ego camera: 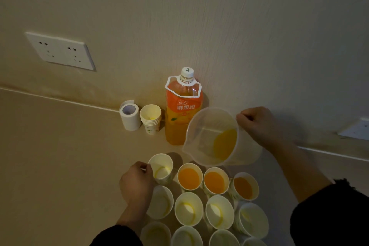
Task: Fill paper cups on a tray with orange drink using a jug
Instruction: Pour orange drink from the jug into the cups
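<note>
right hand (259,124) fist curled round handle of jug (215,138), jug held above cups, tilted left, little orange drink (224,144) inside. left hand (136,182) pinches rim of empty cup (161,168), back row, leftmost. three filled cups (214,182) beside it.

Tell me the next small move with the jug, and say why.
Probably swing the jug left until its spout is over the empty cup that the left hand holds, then tip. The right hand holds the jug tilted with drink in it, and the other three cups in that row already hold orange drink.
</note>
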The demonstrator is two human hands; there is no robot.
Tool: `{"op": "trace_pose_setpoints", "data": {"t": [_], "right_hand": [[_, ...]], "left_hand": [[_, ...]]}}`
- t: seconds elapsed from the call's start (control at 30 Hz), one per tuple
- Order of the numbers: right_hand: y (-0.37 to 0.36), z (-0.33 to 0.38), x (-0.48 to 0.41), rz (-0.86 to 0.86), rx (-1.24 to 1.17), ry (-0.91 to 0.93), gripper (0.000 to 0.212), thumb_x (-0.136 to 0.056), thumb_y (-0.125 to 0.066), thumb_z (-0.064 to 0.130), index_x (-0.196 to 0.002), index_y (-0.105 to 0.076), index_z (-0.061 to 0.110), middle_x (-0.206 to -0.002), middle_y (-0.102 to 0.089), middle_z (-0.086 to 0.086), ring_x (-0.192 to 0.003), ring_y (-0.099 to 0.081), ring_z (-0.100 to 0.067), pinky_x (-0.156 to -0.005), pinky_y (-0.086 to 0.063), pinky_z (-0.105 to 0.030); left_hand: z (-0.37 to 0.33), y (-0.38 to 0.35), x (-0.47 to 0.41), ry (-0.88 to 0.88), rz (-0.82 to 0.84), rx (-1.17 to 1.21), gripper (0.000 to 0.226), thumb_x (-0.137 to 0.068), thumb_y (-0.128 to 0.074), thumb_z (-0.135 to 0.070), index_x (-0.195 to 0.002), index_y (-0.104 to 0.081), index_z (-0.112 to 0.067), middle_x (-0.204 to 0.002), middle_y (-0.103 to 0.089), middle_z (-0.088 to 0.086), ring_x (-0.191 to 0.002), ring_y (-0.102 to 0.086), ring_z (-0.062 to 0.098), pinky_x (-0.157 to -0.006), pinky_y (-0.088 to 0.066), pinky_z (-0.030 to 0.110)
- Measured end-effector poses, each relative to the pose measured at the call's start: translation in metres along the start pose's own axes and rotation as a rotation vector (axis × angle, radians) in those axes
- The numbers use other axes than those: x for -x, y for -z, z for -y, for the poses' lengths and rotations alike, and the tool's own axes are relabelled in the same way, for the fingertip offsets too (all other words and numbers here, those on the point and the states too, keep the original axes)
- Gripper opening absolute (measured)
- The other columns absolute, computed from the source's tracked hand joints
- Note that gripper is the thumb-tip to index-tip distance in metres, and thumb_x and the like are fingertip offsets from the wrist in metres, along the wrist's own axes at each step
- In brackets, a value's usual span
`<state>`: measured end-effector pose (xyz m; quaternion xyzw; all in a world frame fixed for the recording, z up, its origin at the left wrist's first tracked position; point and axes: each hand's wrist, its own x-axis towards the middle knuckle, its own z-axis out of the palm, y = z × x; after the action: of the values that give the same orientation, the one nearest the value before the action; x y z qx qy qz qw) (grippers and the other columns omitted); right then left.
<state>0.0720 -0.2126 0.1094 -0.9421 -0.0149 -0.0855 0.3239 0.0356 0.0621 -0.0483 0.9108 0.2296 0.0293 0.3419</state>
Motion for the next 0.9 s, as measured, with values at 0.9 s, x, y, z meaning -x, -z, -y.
{"op": "trace_pose_setpoints", "data": {"t": [0.9], "right_hand": [[-0.038,0.029,-0.015,0.227,-0.001,0.037,0.042,-0.091,-0.051,0.013,-0.051,-0.039,0.016,-0.049,-0.032,-0.001,-0.048,-0.032,-0.012,-0.052,-0.028,-0.022]], "left_hand": [[0.026,0.013,0.015,0.096,0.050,0.439,0.052,-0.100,-0.034,-0.042,-0.109,-0.067,-0.004,-0.111,-0.068,0.014,-0.106,-0.060,0.028,-0.086,-0.042,0.033]]}}
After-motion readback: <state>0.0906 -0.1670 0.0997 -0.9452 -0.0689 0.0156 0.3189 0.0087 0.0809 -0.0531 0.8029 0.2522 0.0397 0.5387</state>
